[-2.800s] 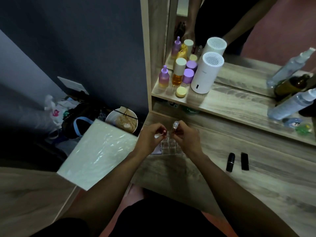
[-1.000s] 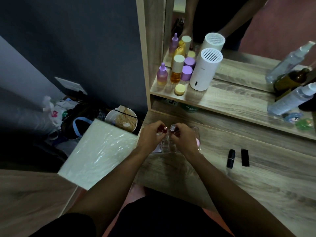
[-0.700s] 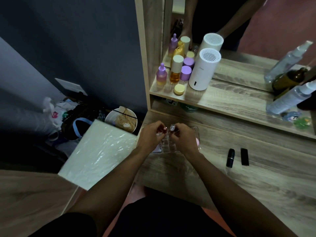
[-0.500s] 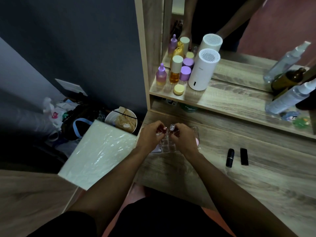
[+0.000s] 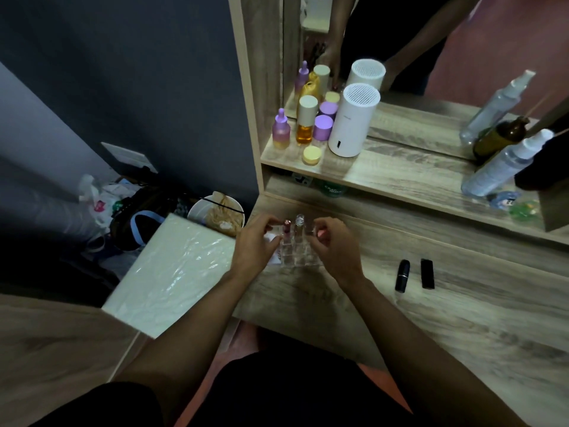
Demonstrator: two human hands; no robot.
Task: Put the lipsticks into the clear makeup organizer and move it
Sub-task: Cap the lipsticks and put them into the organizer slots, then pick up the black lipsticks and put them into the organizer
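Clear acrylic, the organizer sits on the table between both hands, left and right, each grip loosened off two standing lipsticks; the black pair should go in upright next.

Dim room: dark blue wall, wooden vanity (mirror above).

A white humidifier stands on the shelf beside purple and amber bottles, with spray bottles further right.
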